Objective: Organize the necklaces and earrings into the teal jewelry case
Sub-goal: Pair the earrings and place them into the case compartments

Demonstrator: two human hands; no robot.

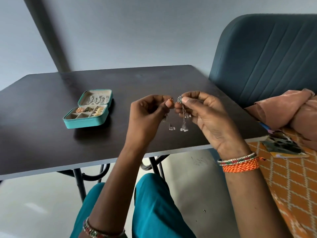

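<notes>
While the dark table [51, 127] fills most of the view, both hands are raised above its near right part, well apart from the teal jewelry case [82, 121] at the left. Behind the table stands a plain grey wall [120, 31] with one dark upright post [49, 36], and at the right a teal padded chair back [267, 54]. An orange patterned cloth [295, 182] lies at the lower right, with a folded tan cloth [291, 110] and a printed card [284, 146] above it. Two knees in teal trousers [154, 208] show under the table edge, beside its black metal legs [80, 184].

One jewelry case lies open, its lid tipped back. The lid holds a row of silver pieces, too small to count. The tray is split into small compartments: one rear cell holds a pink-gold piece, another a dark piece, and the right cell several gold ones; the front cells look bare.

The right hand [205, 114] pinches the round, stone-set top of a long drop earring [183, 115] between thumb and forefinger, the other fingers curled behind it. Its chain hangs straight down past the palm to a clear cluster near the tabletop. The left hand [147, 114] pinches a tiny gold-coloured bit [170, 99] at its fingertips, just beside the earring's top but not touching it. A second clear cluster [171, 127] hangs below the left hand; what holds it I cannot tell. Each wrist wears beaded bangles, and the right one an orange woven band [240, 166] as well.
</notes>
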